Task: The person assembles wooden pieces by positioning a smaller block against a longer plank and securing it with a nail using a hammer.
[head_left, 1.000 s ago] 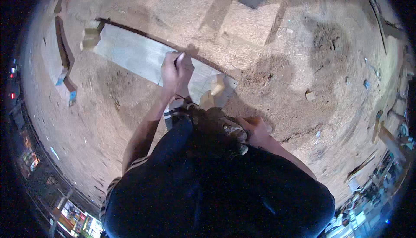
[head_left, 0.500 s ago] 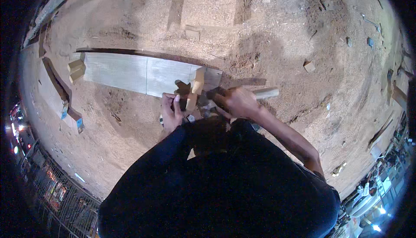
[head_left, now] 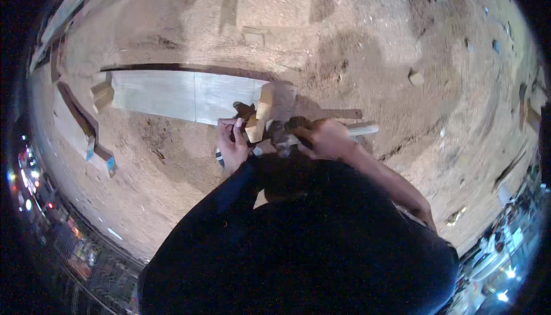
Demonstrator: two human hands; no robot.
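A long pale board (head_left: pixel 163 94) lies across the ground in front of me. By its right end stands a short wooden block (head_left: pixel 254 128) with a lit yellowish side. My left hand (head_left: pixel 232 144) is at the block's left side, with thumb and forefinger pinched together; what they hold is too small to make out. To the right of the block, my right hand (head_left: pixel 330 138) is wrapped round a hammer (head_left: pixel 364 128). Its pale handle sticks out to the right of the fist, and a blurred greyish head appears on the block side.
Sandy ground, strewn with chips, surrounds the board. A folded brownish piece (head_left: pixel 103 96) stands at the board's left end. Farther left lies another long board (head_left: pixel 74 114) with blue-marked ends. A small block (head_left: pixel 416 78) lies to the right. Metal grating (head_left: pixel 86 280) edges the lower left.
My right hand and the hammer have shifted slightly to the right, and more of the handle shows. My left hand keeps its pinch beside the block. The whole view has turned a little.
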